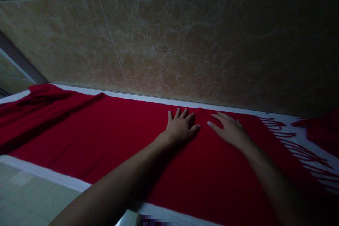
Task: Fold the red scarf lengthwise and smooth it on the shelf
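Along the far edge of the white ledge (148,99), a red fringed scarf (106,141) lay lengthwise by the marble wall (185,42). The left hand (181,127) and right hand (230,130) rested flat on it, fingers (184,113) spread open, gripping nothing, the right nearer the fringe (299,153).

From my remote seat this reads as a tiled room in a home, perhaps a bathroom, though I cannot tell for sure. I see 2 kinds of tile: large marble-look wall tiles (185,42) rising behind a white bench (53,173), and pale floor tiles (31,196) below it. A red fringed scarf (106,137), a household textile, lies along the bench in dim light.
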{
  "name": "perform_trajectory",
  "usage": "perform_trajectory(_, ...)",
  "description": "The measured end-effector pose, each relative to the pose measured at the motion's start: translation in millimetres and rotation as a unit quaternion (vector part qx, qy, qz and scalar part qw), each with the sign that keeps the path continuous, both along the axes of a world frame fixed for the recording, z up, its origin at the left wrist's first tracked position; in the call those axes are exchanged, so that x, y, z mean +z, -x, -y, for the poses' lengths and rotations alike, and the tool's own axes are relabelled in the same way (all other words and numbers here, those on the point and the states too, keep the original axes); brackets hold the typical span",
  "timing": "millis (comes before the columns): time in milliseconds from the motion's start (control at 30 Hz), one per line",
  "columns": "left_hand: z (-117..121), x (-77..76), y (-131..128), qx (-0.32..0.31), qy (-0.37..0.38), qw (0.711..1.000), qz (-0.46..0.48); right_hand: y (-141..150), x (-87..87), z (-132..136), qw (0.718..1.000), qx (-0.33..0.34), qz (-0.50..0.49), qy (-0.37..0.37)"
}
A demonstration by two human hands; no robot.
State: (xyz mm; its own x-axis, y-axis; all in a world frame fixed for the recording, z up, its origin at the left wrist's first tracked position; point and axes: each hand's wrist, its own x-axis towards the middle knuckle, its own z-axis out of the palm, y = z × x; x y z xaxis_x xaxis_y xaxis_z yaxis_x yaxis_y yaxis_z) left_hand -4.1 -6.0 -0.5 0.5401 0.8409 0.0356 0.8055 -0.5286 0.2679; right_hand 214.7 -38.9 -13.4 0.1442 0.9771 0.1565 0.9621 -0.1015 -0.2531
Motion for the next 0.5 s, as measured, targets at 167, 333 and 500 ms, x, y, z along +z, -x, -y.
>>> perform_trajectory(167,0.1,0.0,0.2,-0.001,-0.002,1.0,0.0,-1.7,-1.1,-0.4,1.0,0.002,-0.001,-0.008)
perform_trajectory(333,-0.8,-0.1,0.1,-0.001,-0.001,1.0,0.003,2.5,4.0,1.2,1.0,-0.006,0.003,0.005)
perform_trajectory(500,-0.7,0.0,-0.4,-0.003,-0.002,1.0,0.005,6.5,8.3,3.5,1.0,-0.016,0.004,0.025)
